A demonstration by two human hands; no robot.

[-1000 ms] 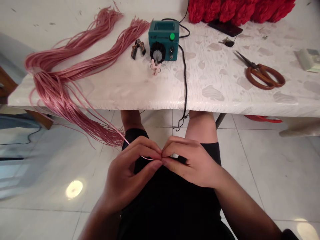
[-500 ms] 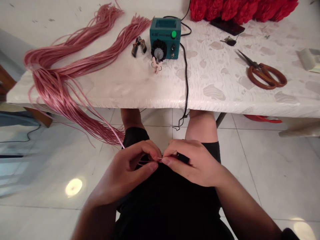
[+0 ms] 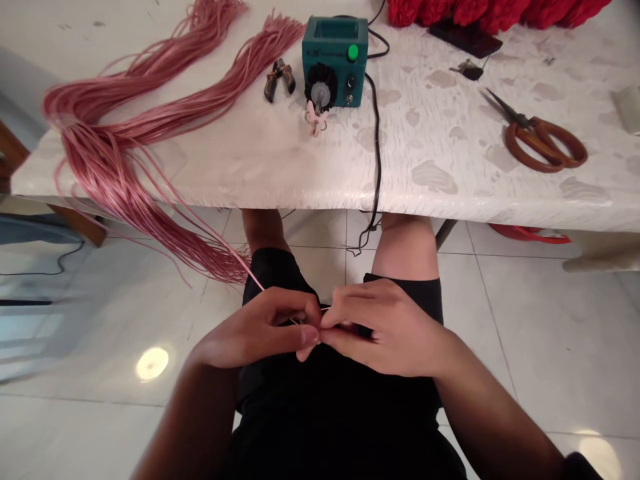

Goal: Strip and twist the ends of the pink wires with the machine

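Note:
My left hand [image 3: 257,330] and my right hand [image 3: 385,327] meet above my black shorts [image 3: 340,393], fingertips pinching a thin pink plastic strand [image 3: 255,279]. The strand runs up and left from my hands to a long bundle of pink strands [image 3: 107,163], which hangs over the table edge. Between my fingers, the strand is mostly hidden. A short end of it pokes out above my right fingers. Whatever else my fingers hold cannot be seen.
On the white patterned table [image 3: 435,193] stand a teal box with a black dial [image 3: 335,60], small pliers [image 3: 279,80], orange-handled scissors [image 3: 545,143], a phone [image 3: 465,37], keys [image 3: 470,70] and red flowers [image 3: 500,10]. A black cable [image 3: 376,153] drops over the edge.
The table has shifted up in view as my head moved. My hands have dropped slightly, and my left fingers have curled closer around the strand.

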